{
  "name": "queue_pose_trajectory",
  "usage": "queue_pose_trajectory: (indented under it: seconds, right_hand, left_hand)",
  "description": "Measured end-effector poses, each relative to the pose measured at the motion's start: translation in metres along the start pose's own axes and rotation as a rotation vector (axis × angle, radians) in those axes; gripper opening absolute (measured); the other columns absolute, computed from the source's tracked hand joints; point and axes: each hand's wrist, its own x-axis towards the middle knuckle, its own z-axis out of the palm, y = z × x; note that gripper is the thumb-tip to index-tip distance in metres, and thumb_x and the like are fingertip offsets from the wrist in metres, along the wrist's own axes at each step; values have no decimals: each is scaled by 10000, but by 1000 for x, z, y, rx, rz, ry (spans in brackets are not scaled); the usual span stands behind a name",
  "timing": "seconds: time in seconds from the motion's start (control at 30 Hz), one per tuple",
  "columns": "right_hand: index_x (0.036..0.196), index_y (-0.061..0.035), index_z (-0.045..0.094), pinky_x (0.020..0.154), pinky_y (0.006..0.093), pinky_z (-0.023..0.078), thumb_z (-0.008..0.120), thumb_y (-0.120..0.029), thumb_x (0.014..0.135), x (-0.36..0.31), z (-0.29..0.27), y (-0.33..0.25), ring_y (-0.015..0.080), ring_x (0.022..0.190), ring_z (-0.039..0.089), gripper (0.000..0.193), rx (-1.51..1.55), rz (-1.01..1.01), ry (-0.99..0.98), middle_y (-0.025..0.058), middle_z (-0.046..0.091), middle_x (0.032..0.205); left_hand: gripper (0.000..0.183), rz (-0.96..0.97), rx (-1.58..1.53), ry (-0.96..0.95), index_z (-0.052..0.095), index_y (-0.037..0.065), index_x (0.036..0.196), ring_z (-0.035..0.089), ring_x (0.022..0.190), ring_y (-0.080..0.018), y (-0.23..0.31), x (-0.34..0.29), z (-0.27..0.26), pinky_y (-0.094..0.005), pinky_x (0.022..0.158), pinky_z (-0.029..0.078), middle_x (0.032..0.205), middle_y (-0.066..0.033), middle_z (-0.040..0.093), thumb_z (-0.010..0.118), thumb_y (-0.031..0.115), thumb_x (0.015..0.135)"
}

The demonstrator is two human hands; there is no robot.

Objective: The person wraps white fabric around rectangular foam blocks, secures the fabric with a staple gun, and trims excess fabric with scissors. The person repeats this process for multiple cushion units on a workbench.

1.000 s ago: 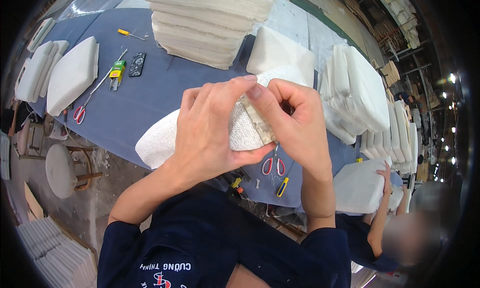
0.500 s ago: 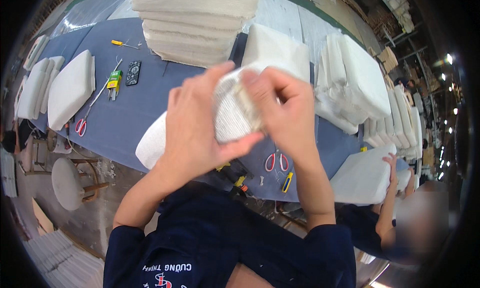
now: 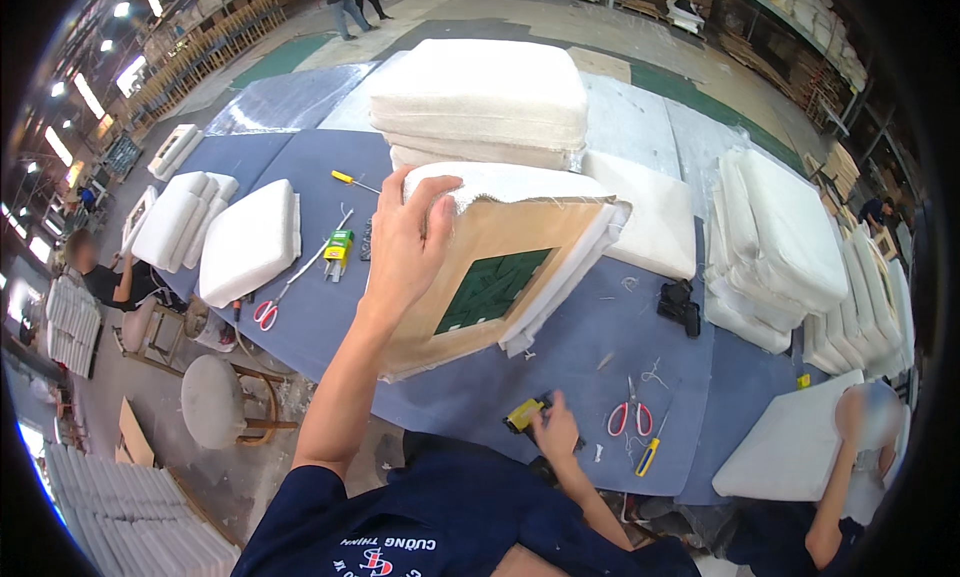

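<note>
My left hand (image 3: pixel 408 242) grips the top edge of a padded seat panel (image 3: pixel 405 327), tipped up on the blue-grey table so its underside shows. That underside is a pale wooden frame round dark green webbing (image 3: pixel 490 292). White cover fabric (image 3: pixel 540 180) folds over the upper edge, its cut edge frayed, and hangs loose along the right side. At the table's front edge my right hand (image 3: pixel 556 432), slightly blurred, is closed around the dark body of a yellow and black staple gun (image 3: pixel 522 415); its grip is partly hidden.
Red-handled scissors (image 3: pixel 630 417) and a yellow-handled screwdriver (image 3: pixel 648 457) lie to the right, a black tool (image 3: pixel 680 307) farther back. White cushions (image 3: pixel 480 87) stand stacked behind, with more at both sides. A co-worker's arm (image 3: pixel 832 497) is at the near right; a stool (image 3: pixel 212 402) stands left.
My right hand has left the white fabric and come down to the staple gun. The panel now stands tilted with its wooden underside showing, held by my left hand alone. My view has shifted.
</note>
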Motion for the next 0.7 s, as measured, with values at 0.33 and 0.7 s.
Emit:
queue_pose_trajectory:
  seconds: [0.33,0.7]
  right_hand:
    - [1334,-16,640,891,556,601,812,-147,806,45,-60,-25,505,1030,741,571,94,-116,-125,272,772,1074]
    - [1149,-22,749,670,317,581,824,-94,834,7,-196,-268,290,732,767,332,668,-927,272,120,761,890]
  left_hand:
    - [374,48,76,-169,642,186,1430,497,1403,-499,3,0,-11,-559,1143,421,1505,-300,477,690,241,1064]
    - [485,110,95,-205,630,167,1442,449,1458,-519,36,-31,-17,-527,1197,399,1512,-299,448,746,83,978]
